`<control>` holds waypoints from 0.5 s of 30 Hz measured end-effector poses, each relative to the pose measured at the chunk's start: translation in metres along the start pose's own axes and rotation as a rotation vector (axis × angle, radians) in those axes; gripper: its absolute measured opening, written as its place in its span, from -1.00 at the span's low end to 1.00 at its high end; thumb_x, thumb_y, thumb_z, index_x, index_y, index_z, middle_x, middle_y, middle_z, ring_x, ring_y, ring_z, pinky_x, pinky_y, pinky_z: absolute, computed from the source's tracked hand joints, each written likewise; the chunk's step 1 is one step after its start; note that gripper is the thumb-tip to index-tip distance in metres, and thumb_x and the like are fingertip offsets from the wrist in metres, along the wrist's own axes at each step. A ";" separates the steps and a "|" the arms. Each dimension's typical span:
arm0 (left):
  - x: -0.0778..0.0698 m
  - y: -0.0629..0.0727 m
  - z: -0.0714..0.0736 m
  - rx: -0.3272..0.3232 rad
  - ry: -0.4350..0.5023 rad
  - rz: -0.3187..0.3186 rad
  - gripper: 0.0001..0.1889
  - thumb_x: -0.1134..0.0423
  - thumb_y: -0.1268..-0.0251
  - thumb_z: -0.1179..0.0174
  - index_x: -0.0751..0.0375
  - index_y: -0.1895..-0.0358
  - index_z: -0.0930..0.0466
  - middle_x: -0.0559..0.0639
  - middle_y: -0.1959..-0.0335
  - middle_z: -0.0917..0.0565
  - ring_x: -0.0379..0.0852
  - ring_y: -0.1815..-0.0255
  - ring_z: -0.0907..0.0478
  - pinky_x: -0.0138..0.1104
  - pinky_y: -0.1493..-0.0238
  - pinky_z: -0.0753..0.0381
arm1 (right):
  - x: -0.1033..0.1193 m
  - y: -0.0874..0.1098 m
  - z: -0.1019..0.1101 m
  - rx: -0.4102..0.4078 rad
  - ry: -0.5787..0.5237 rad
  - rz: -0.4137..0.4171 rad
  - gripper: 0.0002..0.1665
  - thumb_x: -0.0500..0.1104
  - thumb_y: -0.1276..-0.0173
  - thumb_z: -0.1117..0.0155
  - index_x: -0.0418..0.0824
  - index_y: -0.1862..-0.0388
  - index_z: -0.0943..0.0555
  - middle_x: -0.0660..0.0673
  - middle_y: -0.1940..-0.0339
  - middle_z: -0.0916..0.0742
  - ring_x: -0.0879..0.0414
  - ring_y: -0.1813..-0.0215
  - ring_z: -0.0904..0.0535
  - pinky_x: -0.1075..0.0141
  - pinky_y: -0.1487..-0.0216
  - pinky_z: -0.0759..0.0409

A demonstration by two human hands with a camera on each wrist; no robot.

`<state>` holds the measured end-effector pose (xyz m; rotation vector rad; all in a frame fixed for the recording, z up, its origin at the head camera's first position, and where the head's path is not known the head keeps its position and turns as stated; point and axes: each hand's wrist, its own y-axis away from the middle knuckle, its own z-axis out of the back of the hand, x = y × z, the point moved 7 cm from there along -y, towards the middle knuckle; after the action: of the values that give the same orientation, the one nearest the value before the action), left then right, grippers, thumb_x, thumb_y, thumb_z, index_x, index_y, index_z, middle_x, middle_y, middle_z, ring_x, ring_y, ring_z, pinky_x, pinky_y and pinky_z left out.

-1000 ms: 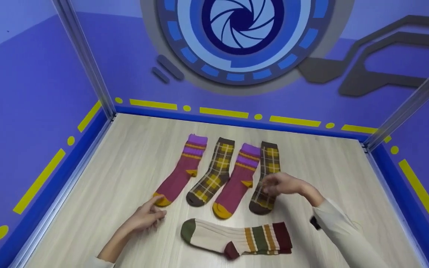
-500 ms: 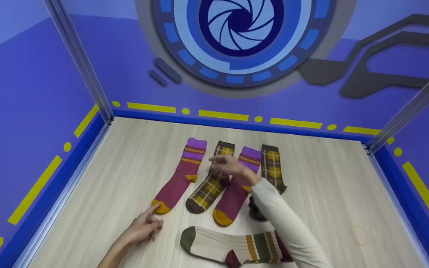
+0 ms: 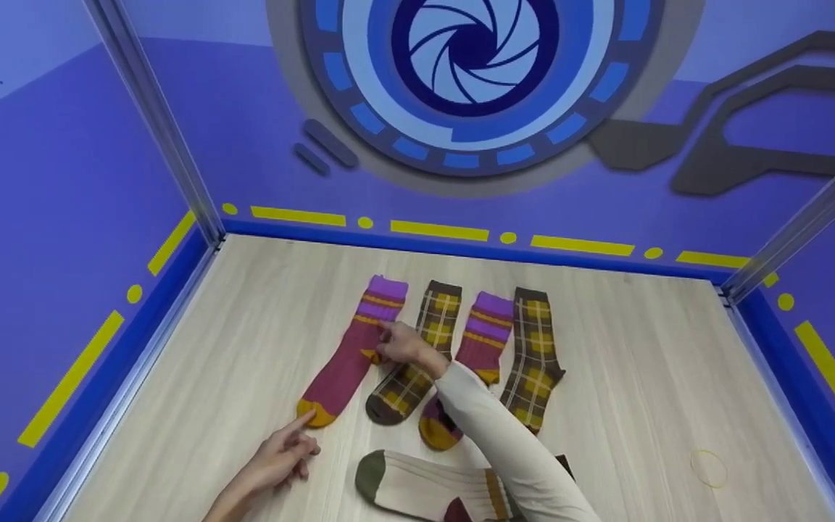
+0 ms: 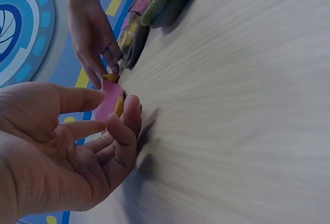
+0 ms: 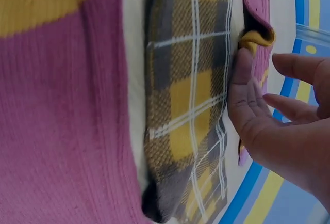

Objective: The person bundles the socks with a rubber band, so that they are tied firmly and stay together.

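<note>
A maroon sock (image 3: 341,362) with a purple striped cuff lies leftmost in a row of socks. My left hand (image 3: 276,460) touches its yellow toe with an extended index finger, the others loosely bent. My right hand (image 3: 404,344) reaches to the same sock's yellow heel; in the right wrist view the fingers (image 5: 304,69) are spread apart, and contact with the heel looks likely but is partly hidden. Under the right hand and wrist lies a brown-yellow plaid sock (image 3: 406,388). Further right are a second maroon sock (image 3: 486,341) and a second plaid sock (image 3: 533,348).
Across the front lies a cream sock pair (image 3: 425,482) with green toe, partly covered by the right sleeve (image 3: 512,449). A thin yellow rubber band (image 3: 709,468) lies on the wooden tabletop (image 3: 642,377) at right. Blue printed walls (image 3: 432,203) enclose the table's back and sides.
My right hand has moved left from the rightmost plaid sock, across the others, to the leftmost maroon sock. My left hand stays at that sock's toe.
</note>
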<state>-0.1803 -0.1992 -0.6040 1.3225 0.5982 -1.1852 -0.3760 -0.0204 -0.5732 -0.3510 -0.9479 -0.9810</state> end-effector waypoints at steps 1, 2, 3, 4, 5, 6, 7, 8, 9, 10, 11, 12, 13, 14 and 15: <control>0.001 0.000 -0.002 0.009 0.008 0.001 -0.32 0.29 -0.59 -0.01 0.49 -0.59 0.06 0.05 0.16 -0.67 -0.19 0.45 -0.56 -0.43 0.47 -0.47 | 0.000 0.001 -0.001 0.003 0.021 0.001 -0.48 -0.44 -0.32 -0.21 -0.60 -0.25 -0.49 -0.43 0.12 -0.73 -0.20 0.25 -0.72 0.36 0.29 -0.66; 0.002 -0.001 -0.004 0.020 0.017 0.009 -0.32 0.29 -0.60 0.00 0.52 -0.58 0.07 0.06 0.14 -0.67 -0.19 0.43 -0.57 -0.43 0.47 -0.47 | 0.000 0.003 -0.002 0.007 0.027 -0.009 -0.57 -0.45 -0.32 -0.20 -0.61 -0.15 -0.53 -0.42 0.16 -0.73 -0.25 0.24 -0.73 0.35 0.30 -0.67; 0.003 0.000 -0.005 0.026 0.022 0.019 -0.32 0.29 -0.61 0.01 0.54 -0.57 0.08 0.07 0.11 -0.67 -0.19 0.42 -0.57 -0.42 0.46 -0.48 | 0.000 0.004 -0.003 0.011 0.029 -0.023 -0.67 -0.45 -0.32 -0.20 -0.61 -0.04 -0.56 -0.41 0.21 -0.73 -0.30 0.23 -0.74 0.32 0.32 -0.68; 0.004 0.000 -0.005 0.024 0.025 0.035 -0.32 0.28 -0.61 0.01 0.55 -0.57 0.08 0.07 0.10 -0.67 -0.19 0.41 -0.58 -0.42 0.45 -0.49 | 0.000 0.006 -0.004 0.020 0.023 -0.050 -0.75 -0.45 -0.34 -0.19 -0.58 0.05 -0.58 -0.39 0.25 -0.72 -0.34 0.21 -0.74 0.28 0.33 -0.71; 0.005 0.001 -0.003 0.011 0.023 0.054 -0.32 0.28 -0.60 -0.01 0.55 -0.57 0.07 0.07 0.08 -0.68 -0.18 0.40 -0.59 -0.41 0.46 -0.50 | 0.001 0.008 -0.005 0.030 0.013 -0.075 -0.81 -0.44 -0.36 -0.18 -0.56 0.11 -0.58 -0.36 0.28 -0.72 -0.37 0.18 -0.74 0.24 0.32 -0.72; 0.006 0.002 -0.001 -0.012 0.015 0.080 -0.32 0.27 -0.60 -0.02 0.54 -0.57 0.04 0.06 0.09 -0.68 -0.18 0.40 -0.59 -0.40 0.46 -0.50 | 0.002 0.009 -0.006 0.042 0.010 -0.097 -0.84 -0.42 -0.38 -0.18 -0.54 0.15 -0.58 -0.35 0.30 -0.73 -0.37 0.17 -0.75 0.21 0.30 -0.74; 0.006 0.003 0.003 -0.042 0.005 0.109 -0.32 0.27 -0.59 -0.04 0.52 -0.56 0.00 0.06 0.10 -0.68 -0.17 0.40 -0.59 -0.39 0.47 -0.50 | 0.003 0.011 -0.008 0.052 0.010 -0.115 -0.84 -0.40 -0.40 -0.18 -0.52 0.14 -0.60 -0.32 0.31 -0.72 -0.36 0.16 -0.75 0.18 0.27 -0.75; 0.007 0.005 0.007 -0.074 -0.013 0.129 -0.34 0.27 -0.58 -0.05 0.51 -0.56 -0.03 0.06 0.12 -0.68 -0.16 0.41 -0.58 -0.38 0.48 -0.49 | 0.005 0.012 -0.010 0.063 0.007 -0.132 -0.83 -0.38 -0.42 -0.19 -0.50 0.12 -0.61 -0.29 0.31 -0.72 -0.34 0.16 -0.75 0.15 0.24 -0.75; 0.007 0.007 0.014 -0.110 -0.034 0.144 -0.35 0.27 -0.57 -0.07 0.50 -0.55 -0.07 0.06 0.14 -0.67 -0.15 0.42 -0.57 -0.38 0.49 -0.49 | 0.007 0.013 -0.011 0.070 0.013 -0.142 -0.81 -0.35 -0.43 -0.19 -0.50 0.10 -0.62 -0.27 0.29 -0.72 -0.30 0.18 -0.74 0.17 0.21 -0.74; 0.008 0.009 0.020 -0.142 -0.057 0.156 -0.36 0.26 -0.56 -0.07 0.49 -0.54 -0.11 0.06 0.16 -0.67 -0.14 0.43 -0.56 -0.38 0.50 -0.47 | 0.009 0.014 -0.013 0.077 0.013 -0.151 -0.78 -0.33 -0.44 -0.20 -0.49 0.07 -0.64 -0.25 0.28 -0.72 -0.23 0.23 -0.73 0.22 0.21 -0.72; 0.008 0.010 0.026 -0.167 -0.079 0.161 -0.37 0.25 -0.56 -0.07 0.48 -0.53 -0.13 0.06 0.19 -0.66 -0.14 0.45 -0.54 -0.38 0.52 -0.45 | 0.011 0.015 -0.015 0.085 0.003 -0.161 -0.75 -0.32 -0.45 -0.20 -0.49 0.03 -0.64 -0.29 0.26 -0.74 -0.21 0.24 -0.72 0.22 0.21 -0.71; 0.008 0.011 0.032 -0.186 -0.098 0.165 -0.38 0.24 -0.56 -0.07 0.48 -0.53 -0.15 0.06 0.21 -0.65 -0.13 0.45 -0.53 -0.38 0.52 -0.44 | 0.011 0.017 -0.016 0.092 -0.006 -0.175 -0.71 -0.30 -0.47 -0.20 -0.49 -0.04 -0.63 -0.33 0.24 -0.75 -0.16 0.26 -0.71 0.22 0.20 -0.70; 0.008 0.011 0.038 -0.197 -0.113 0.160 -0.38 0.24 -0.56 -0.07 0.49 -0.52 -0.16 0.07 0.23 -0.64 -0.13 0.45 -0.52 -0.39 0.53 -0.42 | 0.012 0.020 -0.016 0.095 -0.010 -0.188 -0.67 -0.28 -0.47 -0.21 -0.49 -0.09 -0.62 -0.35 0.23 -0.76 -0.12 0.27 -0.70 0.22 0.19 -0.69; 0.008 0.011 0.042 -0.203 -0.122 0.151 -0.38 0.24 -0.55 -0.06 0.50 -0.51 -0.16 0.07 0.24 -0.63 -0.13 0.45 -0.52 -0.40 0.53 -0.42 | 0.012 0.023 -0.017 0.101 -0.014 -0.201 -0.63 -0.27 -0.49 -0.21 -0.49 -0.15 -0.60 -0.36 0.20 -0.77 -0.08 0.28 -0.68 0.22 0.18 -0.69; 0.009 0.011 0.046 -0.206 -0.125 0.148 -0.38 0.23 -0.55 -0.06 0.51 -0.51 -0.15 0.06 0.24 -0.62 -0.13 0.43 -0.53 -0.40 0.53 -0.42 | 0.012 0.026 -0.018 0.109 -0.016 -0.212 -0.61 -0.25 -0.49 -0.21 -0.50 -0.17 -0.58 -0.36 0.17 -0.77 -0.05 0.30 -0.67 0.22 0.17 -0.69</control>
<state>-0.1795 -0.2468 -0.5972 1.0913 0.5084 -1.0468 -0.3427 -0.0244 -0.5701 -0.1694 -1.0644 -1.1145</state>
